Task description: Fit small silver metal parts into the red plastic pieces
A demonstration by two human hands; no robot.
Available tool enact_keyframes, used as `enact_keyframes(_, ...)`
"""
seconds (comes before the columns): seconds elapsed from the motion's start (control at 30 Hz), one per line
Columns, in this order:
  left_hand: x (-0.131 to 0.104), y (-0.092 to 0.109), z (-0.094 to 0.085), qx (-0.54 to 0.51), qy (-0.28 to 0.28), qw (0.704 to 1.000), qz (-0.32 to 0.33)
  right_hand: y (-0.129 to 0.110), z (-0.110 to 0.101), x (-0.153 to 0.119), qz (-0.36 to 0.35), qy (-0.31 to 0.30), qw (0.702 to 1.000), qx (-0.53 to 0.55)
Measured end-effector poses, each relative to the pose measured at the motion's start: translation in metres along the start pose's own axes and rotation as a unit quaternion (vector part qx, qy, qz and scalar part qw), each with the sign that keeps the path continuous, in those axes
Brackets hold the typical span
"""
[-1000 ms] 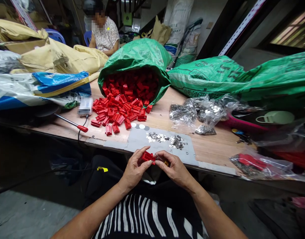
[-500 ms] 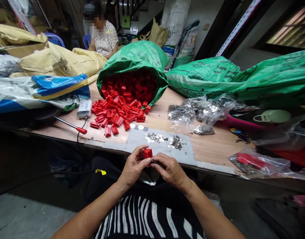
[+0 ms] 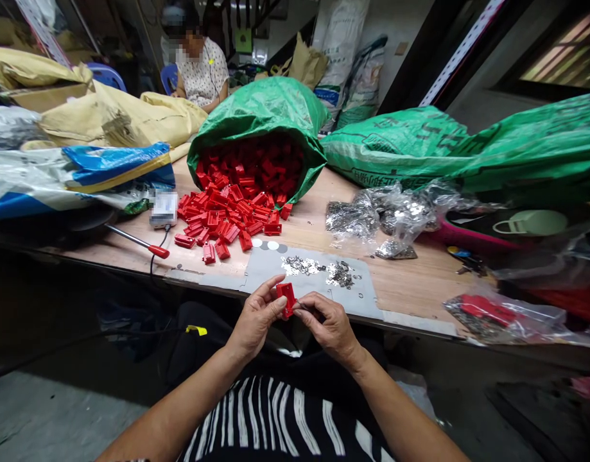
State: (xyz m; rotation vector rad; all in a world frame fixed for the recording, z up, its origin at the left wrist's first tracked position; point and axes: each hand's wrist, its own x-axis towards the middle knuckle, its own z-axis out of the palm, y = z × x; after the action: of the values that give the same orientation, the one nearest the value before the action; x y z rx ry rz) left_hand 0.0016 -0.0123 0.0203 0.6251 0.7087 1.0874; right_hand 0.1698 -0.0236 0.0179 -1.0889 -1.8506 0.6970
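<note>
Between the thumb and fingers of my left hand (image 3: pixel 257 317) is a red plastic housing (image 3: pixel 286 299), its hollow side facing up toward me. My right hand (image 3: pixel 330 327) is pinched closed at the housing's right edge; whatever small piece its fingertips hold is too hidden to name. Just beyond my hands a grey mat (image 3: pixel 309 289) lies at the table edge. On it are two small heaps of metal pieces, a bright heap (image 3: pixel 300 265) and a darker heap (image 3: pixel 340 274).
A green sack (image 3: pixel 263 109) spills a pile of red housings (image 3: pixel 222 218) onto the table. To the left lies a red-handled screwdriver (image 3: pixel 140 242). Plastic bags of metal parts (image 3: pixel 379 215) sit to the right. Another person (image 3: pixel 203 74) is seated at the far side.
The red housing has turned in my left hand, so its hollow side now shows. My right fingertips have shifted slightly and stay close to its edge.
</note>
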Motion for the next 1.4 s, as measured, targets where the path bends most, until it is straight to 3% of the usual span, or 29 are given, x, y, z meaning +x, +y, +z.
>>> enact_keyframes(0.33,-0.002,0.001,0.001,-0.027,0.008,0.999,-0.023,-0.004,0.002,-0.001,-0.017,0.025,0.999,-0.02)
enact_keyframes(0.6,-0.003,-0.001,-0.001,-0.009,-0.02,1.0,-0.007,0.004,-0.005,-0.002,-0.056,-0.052,0.997,0.018)
enact_keyframes(0.87,-0.002,-0.008,-0.006,0.063,-0.045,0.997,0.019,0.002,-0.014,-0.005,0.058,-0.033,0.998,0.018)
enact_keyframes(1.0,0.0,-0.008,-0.011,0.129,-0.052,0.989,0.04,0.002,-0.019,-0.003,0.049,-0.031,0.998,-0.02)
enact_keyframes(1.1,0.004,-0.002,-0.015,0.246,-0.054,0.962,0.11,0.006,-0.02,0.001,0.025,-0.027,0.997,-0.067)
enact_keyframes(1.23,0.013,0.007,-0.017,0.434,-0.045,0.865,0.248,0.01,-0.017,0.007,0.054,-0.031,0.992,-0.113)
enact_keyframes(1.3,0.018,0.01,-0.018,0.483,-0.043,0.832,0.27,0.011,-0.016,0.01,0.073,-0.033,0.989,-0.125)
enact_keyframes(1.4,0.025,0.009,-0.019,0.515,-0.04,0.814,0.265,0.011,-0.014,0.014,0.071,-0.043,0.987,-0.14)
